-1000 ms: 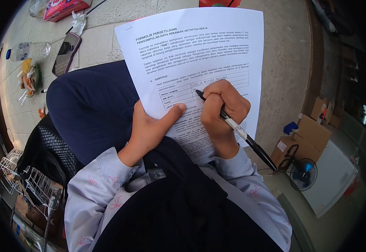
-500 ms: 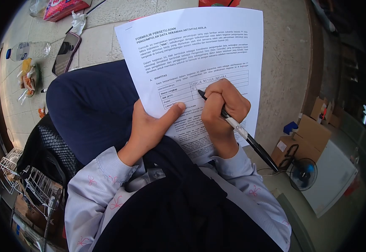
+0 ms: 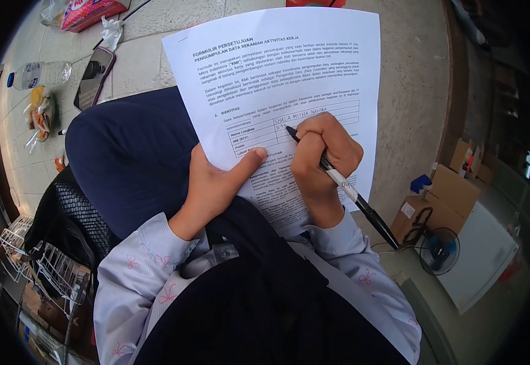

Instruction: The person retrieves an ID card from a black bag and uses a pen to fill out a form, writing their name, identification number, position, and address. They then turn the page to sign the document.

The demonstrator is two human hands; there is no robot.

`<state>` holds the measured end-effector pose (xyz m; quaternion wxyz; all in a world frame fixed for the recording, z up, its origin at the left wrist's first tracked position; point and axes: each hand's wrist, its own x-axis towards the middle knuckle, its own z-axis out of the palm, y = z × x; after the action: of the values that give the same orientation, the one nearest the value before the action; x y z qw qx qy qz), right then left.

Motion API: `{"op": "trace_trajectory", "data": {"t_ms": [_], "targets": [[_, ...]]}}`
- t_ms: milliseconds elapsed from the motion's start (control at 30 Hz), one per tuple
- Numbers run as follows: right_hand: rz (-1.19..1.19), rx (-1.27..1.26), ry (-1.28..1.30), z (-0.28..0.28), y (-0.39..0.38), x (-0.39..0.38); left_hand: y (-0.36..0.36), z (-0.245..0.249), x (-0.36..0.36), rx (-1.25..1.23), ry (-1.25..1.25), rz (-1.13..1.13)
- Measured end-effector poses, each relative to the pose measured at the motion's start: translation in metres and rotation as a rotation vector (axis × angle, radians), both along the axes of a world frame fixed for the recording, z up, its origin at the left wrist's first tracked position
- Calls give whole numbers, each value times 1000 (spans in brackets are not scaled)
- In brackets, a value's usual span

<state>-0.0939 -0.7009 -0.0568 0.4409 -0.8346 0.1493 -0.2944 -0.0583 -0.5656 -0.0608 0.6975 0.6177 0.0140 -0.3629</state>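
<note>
A printed paper form, stapled at its top left corner, lies tilted over my lap. My left hand grips its lower left side, thumb on top and the other fingers hidden underneath. My right hand is closed around a black pen with a white label. The pen's tip touches the second row of the form's table, just after some handwritten digits. Handwritten capital letters fill the row above. Part of the lower text is covered by my hands.
Left on the tiled surface are a phone, a clear bottle, a plastic bag of food, crumpled tissue and a pink packet. A wire rack stands lower left. Rightward are cardboard boxes and a fan.
More digits have appeared in the second row, and the form has shifted slightly left and up under the pen. Both hands keep their hold, almost in the same place.
</note>
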Motion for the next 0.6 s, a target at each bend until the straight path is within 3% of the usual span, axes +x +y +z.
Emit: {"op": "trace_trajectory", "data": {"t_ms": [467,600], "targets": [[-8,-21,32,1,1,-1,0,-2,-1,-20,-8,15],[-20,411,-198,-1,-8,-6,-2,-6,0,-94,32,13]]}}
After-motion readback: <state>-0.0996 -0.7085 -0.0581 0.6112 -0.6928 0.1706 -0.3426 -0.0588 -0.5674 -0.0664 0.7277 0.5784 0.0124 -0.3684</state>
